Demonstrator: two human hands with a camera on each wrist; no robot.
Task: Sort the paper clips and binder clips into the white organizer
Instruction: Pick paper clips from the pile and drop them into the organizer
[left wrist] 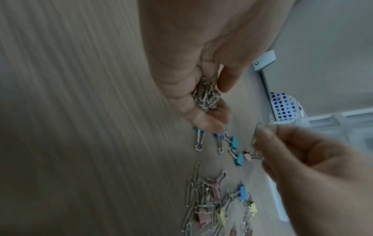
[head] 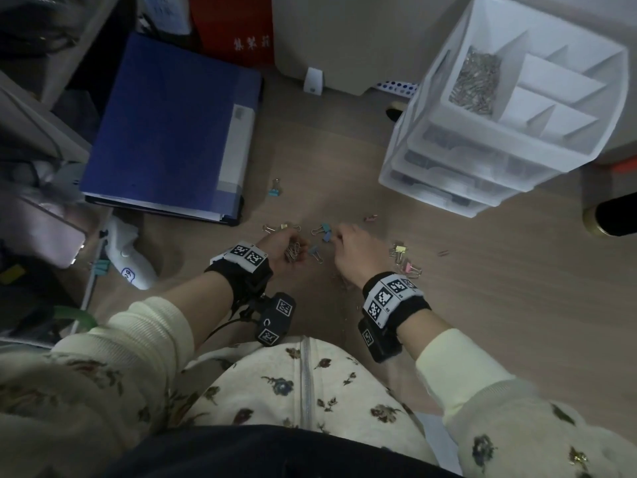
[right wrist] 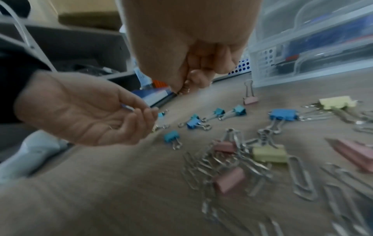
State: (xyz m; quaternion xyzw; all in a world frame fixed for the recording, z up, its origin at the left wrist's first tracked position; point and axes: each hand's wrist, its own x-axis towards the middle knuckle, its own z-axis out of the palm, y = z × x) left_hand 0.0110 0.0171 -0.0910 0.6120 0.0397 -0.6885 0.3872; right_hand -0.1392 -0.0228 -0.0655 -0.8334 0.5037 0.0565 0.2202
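the left hand lay palm up, fingers curled round a bunch of paper clips. the right hand pinched one paper clip above binder clips scattered on the desk, near the white organizer.

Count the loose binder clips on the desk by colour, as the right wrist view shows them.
Blue binder clips: 6
Pink binder clips: 4
Yellow binder clips: 2
Total: 12
Blur makes this approximate; another may sit behind the left hand.
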